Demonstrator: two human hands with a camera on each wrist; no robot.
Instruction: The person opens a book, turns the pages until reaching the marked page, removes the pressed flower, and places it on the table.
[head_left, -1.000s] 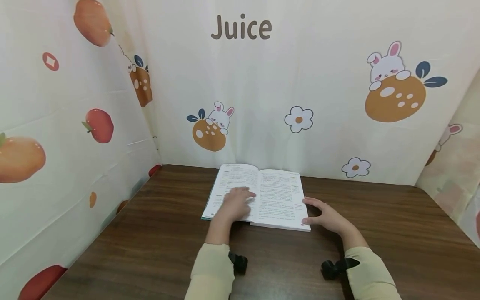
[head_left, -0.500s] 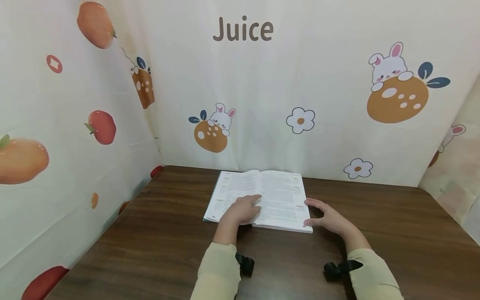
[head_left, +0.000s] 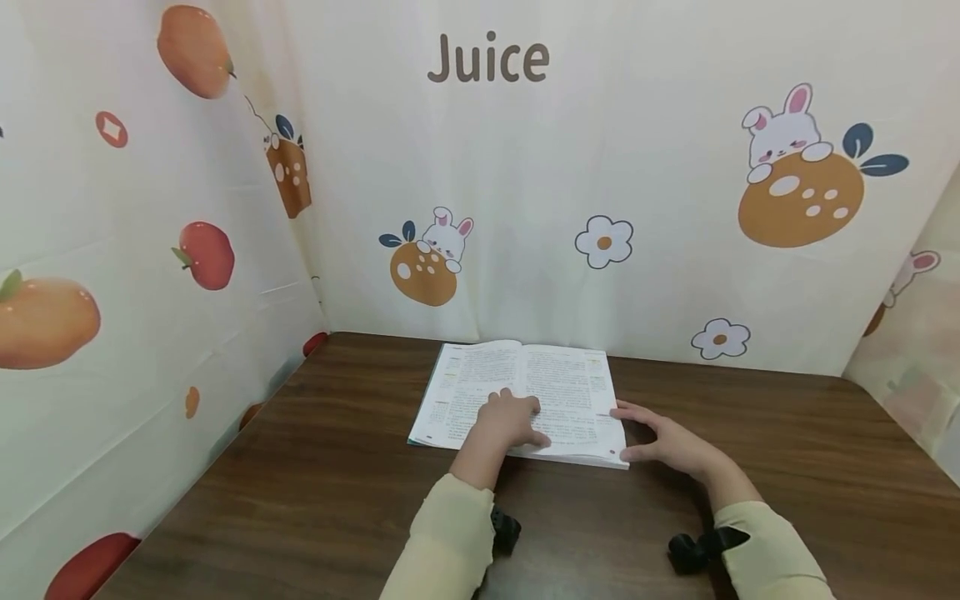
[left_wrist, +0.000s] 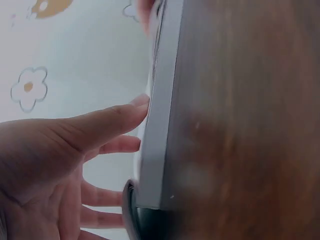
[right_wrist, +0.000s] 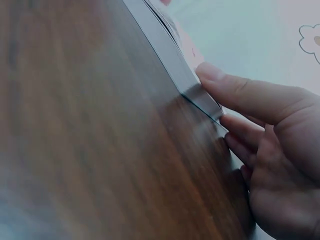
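Note:
A thick book (head_left: pixel 487 367) lies spread on the table, printed pages up. My left hand (head_left: pixel 507 419) rests over the pages at the lower middle, fingers spread, thumb toward the right page. In the left wrist view the thumb and fingers (left_wrist: pixel 122 117) lie along the page surface, above the grey-white page block (left_wrist: pixel 162 115). At the book's right edge is my right hand (head_left: pixel 675 446). In the right wrist view its thumb (right_wrist: pixel 220 80) presses the top of the corner while curved fingers hold the edge from the side, near the teal cover.
The dark wooden table (head_left: pixel 300 500) extends around the book. A pale printed curtain (head_left: pixel 525 167) stands right behind the book's far edge, and another runs along the left side. Black wrist cameras (head_left: pixel 506 532) sit on both sleeves.
My left hand has slid rightward from the left page to the lower middle of the spread. The left page lies flatter. The right hand stays at the right edge.

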